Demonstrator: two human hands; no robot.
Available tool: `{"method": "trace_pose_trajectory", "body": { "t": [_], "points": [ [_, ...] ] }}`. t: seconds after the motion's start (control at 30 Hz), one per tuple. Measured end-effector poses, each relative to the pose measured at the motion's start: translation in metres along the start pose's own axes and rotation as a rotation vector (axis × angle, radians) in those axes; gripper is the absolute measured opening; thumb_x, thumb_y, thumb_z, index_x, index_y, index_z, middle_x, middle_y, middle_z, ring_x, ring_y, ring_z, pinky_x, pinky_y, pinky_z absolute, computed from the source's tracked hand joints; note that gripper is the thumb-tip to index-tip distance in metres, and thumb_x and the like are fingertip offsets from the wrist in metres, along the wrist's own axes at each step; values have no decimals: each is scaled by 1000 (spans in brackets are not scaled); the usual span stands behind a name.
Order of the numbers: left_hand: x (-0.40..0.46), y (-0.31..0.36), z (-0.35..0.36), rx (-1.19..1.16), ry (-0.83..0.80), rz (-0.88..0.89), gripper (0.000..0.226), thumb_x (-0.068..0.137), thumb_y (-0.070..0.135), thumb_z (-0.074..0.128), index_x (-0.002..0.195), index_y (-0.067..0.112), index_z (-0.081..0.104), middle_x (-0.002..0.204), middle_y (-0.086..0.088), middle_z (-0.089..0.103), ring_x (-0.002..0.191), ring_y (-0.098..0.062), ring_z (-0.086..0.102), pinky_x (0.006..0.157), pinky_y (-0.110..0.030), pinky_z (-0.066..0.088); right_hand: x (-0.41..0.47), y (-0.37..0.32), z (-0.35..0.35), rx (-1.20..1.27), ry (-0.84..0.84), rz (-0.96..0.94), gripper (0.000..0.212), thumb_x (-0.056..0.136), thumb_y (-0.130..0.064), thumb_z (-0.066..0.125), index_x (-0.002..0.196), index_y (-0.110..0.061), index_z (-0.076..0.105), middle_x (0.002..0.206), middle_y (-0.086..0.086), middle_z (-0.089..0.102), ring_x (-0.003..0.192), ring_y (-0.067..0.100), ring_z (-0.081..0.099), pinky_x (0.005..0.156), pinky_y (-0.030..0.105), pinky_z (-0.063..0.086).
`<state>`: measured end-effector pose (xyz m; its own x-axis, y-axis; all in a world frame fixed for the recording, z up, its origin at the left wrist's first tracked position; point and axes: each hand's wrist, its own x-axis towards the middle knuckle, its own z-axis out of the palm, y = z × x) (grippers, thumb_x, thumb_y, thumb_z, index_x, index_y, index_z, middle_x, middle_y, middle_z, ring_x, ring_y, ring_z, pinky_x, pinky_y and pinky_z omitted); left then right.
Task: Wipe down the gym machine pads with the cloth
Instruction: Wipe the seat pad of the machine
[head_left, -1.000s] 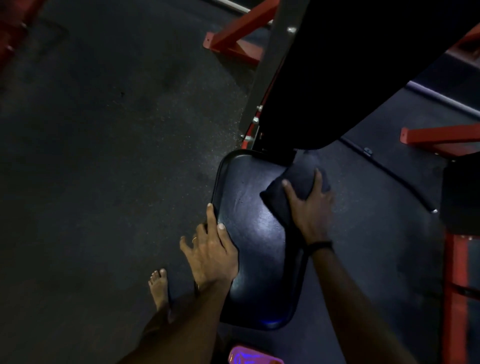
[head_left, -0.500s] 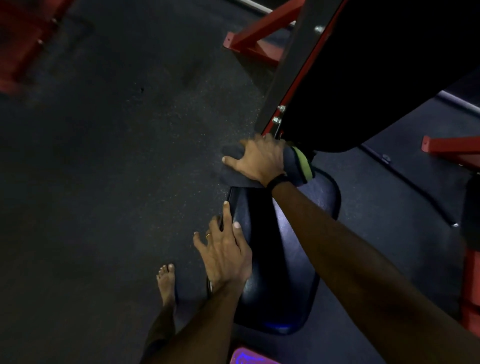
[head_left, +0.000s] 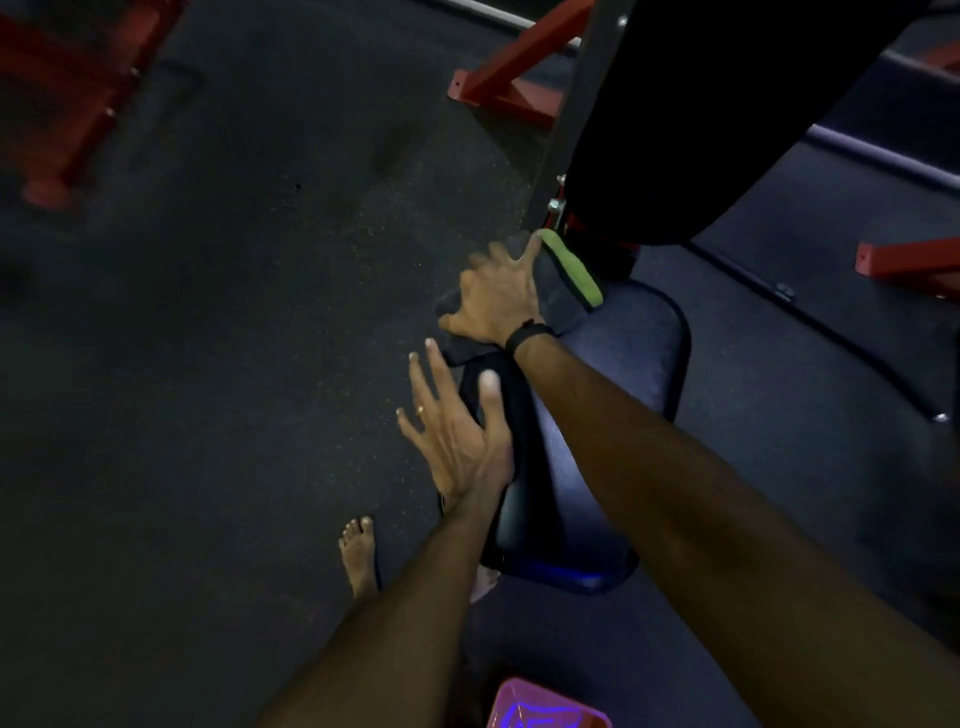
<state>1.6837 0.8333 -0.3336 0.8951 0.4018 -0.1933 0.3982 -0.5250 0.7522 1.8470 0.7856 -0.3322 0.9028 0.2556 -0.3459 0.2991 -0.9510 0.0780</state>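
Observation:
A black padded seat (head_left: 623, 395) of a gym machine lies in the middle of the view, with a dark back pad (head_left: 727, 104) rising above it. My right hand (head_left: 496, 299) presses flat on a dark cloth with a green edge (head_left: 569, 299) at the seat's far left corner. The hand is blurred. My left hand (head_left: 457, 431) rests on the seat's left edge, fingers spread, a ring on one finger, holding nothing.
Red steel frame legs (head_left: 498, 83) stand behind the seat, with more at the right (head_left: 904, 262) and the far left (head_left: 62, 104). Dark rubber floor (head_left: 234, 338) spreads to the left. My bare foot (head_left: 358, 556) stands left of the seat. A pink object (head_left: 545, 706) shows at the bottom edge.
My right hand swept the cloth from the seat's middle to its far left corner and now slides slightly along that edge. My left hand stayed on the left edge, fingers spreading wider.

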Motion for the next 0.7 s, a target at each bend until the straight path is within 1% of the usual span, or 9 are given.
{"method": "trace_pose_trajectory", "body": {
  "t": [0.07, 0.13, 0.27, 0.4, 0.47, 0.5, 0.57, 0.6, 0.7],
  "points": [
    [-1, -3, -14, -238, 103, 0, 72, 98, 60, 26, 158, 21, 25, 163, -7, 27, 147, -24, 31, 117, -61, 20, -30, -9, 9, 56, 75, -29, 61, 81, -68, 53, 112, -18, 73, 132, 2, 57, 141, 29, 32, 106, 81, 4],
    [6, -11, -32, -339, 193, 3, 69, 99, 57, 32, 156, 19, 33, 160, -7, 33, 144, -27, 37, 113, -62, 28, -67, -27, 18, 94, 116, -58, 57, 85, -65, 50, 110, -20, 75, 132, 0, 58, 145, 27, 28, 104, 82, 0],
    [31, -17, -63, -324, 255, 37, 64, 100, 57, 34, 154, 23, 37, 158, -4, 37, 138, -25, 44, 110, -60, 34, -157, -68, 37, 127, 165, -136, 57, 82, -64, 45, 113, -28, 75, 131, -3, 59, 146, 25, 28, 106, 81, -1],
    [39, -2, -70, -308, 227, 37, 61, 100, 54, 34, 153, 22, 38, 157, -3, 40, 135, -18, 48, 112, -57, 33, -223, -78, 48, 257, 258, -195, 55, 76, -57, 49, 124, -35, 66, 147, -4, 46, 153, 27, 15, 107, 82, -3],
    [34, 2, -69, -309, 192, 4, 60, 101, 53, 32, 154, 25, 37, 157, -1, 39, 130, -6, 44, 115, -56, 30, -253, -74, 62, 192, 262, -217, 59, 73, -53, 64, 130, -38, 59, 156, -3, 36, 154, 30, 11, 106, 83, 4],
    [31, 1, -68, -306, 177, -18, 60, 100, 54, 32, 154, 26, 36, 157, -1, 38, 126, -1, 41, 116, -55, 29, -267, -73, 71, 132, 225, -217, 69, 70, -52, 73, 135, -41, 53, 160, -2, 31, 154, 32, 12, 105, 83, 8],
    [25, -2, -64, -287, 141, -51, 60, 101, 55, 30, 154, 28, 35, 158, -1, 37, 122, 1, 39, 117, -54, 28, -293, -65, 89, 67, 174, -145, 92, 63, -52, 83, 145, -48, 41, 161, -4, 29, 153, 33, 18, 104, 83, 17],
    [23, -3, -62, -275, 130, -69, 59, 101, 55, 30, 154, 28, 35, 158, 0, 37, 122, 2, 38, 118, -53, 27, -303, -56, 98, 65, 191, -83, 96, 61, -54, 83, 146, -51, 38, 160, -5, 31, 152, 32, 20, 103, 82, 20],
    [20, -10, -52, -227, 69, -119, 53, 106, 48, 30, 155, 27, 34, 159, -2, 35, 129, -4, 39, 119, -51, 26, -319, -25, 109, 247, 233, 188, 94, 66, -71, 70, 149, -53, 30, 161, -2, 28, 153, 30, 15, 101, 78, 29]
  ]
}}
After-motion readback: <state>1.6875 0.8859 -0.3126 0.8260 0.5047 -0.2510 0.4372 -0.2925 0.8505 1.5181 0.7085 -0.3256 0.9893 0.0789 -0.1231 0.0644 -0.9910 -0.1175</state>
